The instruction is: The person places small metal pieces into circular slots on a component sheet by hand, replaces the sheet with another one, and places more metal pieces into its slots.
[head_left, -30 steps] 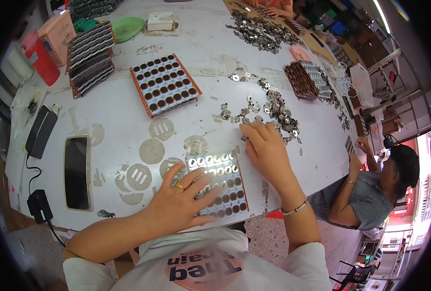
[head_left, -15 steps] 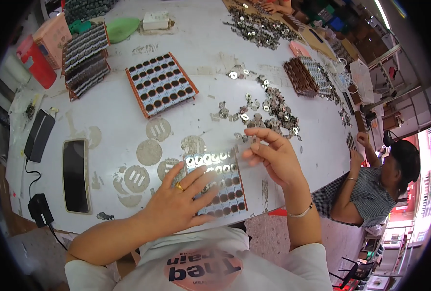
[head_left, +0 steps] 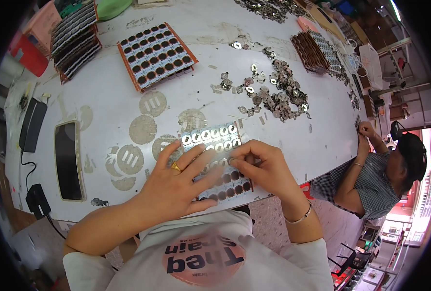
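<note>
In front of me lies a panel of small circuit boards [head_left: 238, 187] with orange-brown edges. Shiny metal clips [head_left: 214, 134], roundish with a hole, sit in its far rows, while dark round spots show in the near rows. My left hand [head_left: 179, 177], a gold ring on one finger, rests over the panel's left side with fingers spread. My right hand [head_left: 263, 167] reaches in from the right, thumb and forefinger pinched on a small metal clip [head_left: 232, 161] at a middle row. The fingers partly hide that clip and the spots beneath.
Loose metal clips [head_left: 285, 92] lie heaped beyond my right hand. A stack of similar panels [head_left: 159, 56] stands farther back, with more panels [head_left: 74, 41] at far left. A phone [head_left: 70, 160] lies left, beside a black box [head_left: 34, 127]. A co-worker [head_left: 378, 169] sits at the right.
My right hand has moved left from beside the panel onto its middle rows, fingertips now down at it. My left hand stays spread on the panel. The whole view has shifted slightly.
</note>
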A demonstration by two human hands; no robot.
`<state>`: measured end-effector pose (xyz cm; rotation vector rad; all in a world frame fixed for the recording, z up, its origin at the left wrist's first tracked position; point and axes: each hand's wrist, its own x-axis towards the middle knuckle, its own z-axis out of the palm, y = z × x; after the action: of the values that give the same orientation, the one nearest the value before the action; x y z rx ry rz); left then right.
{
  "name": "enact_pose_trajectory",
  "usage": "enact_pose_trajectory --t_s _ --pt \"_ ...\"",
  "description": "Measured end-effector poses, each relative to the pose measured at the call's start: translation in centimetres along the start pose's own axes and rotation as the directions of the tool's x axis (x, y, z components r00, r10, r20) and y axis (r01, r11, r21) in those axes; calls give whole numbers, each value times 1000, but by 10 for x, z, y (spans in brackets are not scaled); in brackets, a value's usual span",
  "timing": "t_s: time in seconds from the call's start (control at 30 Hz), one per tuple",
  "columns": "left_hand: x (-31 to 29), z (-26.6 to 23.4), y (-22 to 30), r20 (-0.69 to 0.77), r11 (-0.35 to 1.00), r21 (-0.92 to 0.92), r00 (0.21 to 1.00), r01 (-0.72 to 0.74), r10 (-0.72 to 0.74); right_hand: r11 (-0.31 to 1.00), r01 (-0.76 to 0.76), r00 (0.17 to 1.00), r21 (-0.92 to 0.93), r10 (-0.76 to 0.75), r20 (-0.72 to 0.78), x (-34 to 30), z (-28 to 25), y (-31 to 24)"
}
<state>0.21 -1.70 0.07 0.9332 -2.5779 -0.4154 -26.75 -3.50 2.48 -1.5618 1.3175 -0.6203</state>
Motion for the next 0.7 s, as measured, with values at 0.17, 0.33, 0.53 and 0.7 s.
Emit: enact_pose_trajectory --t_s 0.17,0.33,0.53,0.7 --pt "-2 1 2 1 999 32 1000 8 -8 987 -151 988 55 152 -10 -3 5 -12" --pt "-1 0 5 20 999 45 1000 8 -9 996 -88 993 -1 88 -80 -5 10 -12" --pt "3 0 4 11 1000 20 1000 -14 14 992 35 994 -120 -47 -100 -7 9 -6" --pt "1 -2 4 9 999 45 1000 -27 27 944 -6 998 -328 -17 -67 -9 11 -26"
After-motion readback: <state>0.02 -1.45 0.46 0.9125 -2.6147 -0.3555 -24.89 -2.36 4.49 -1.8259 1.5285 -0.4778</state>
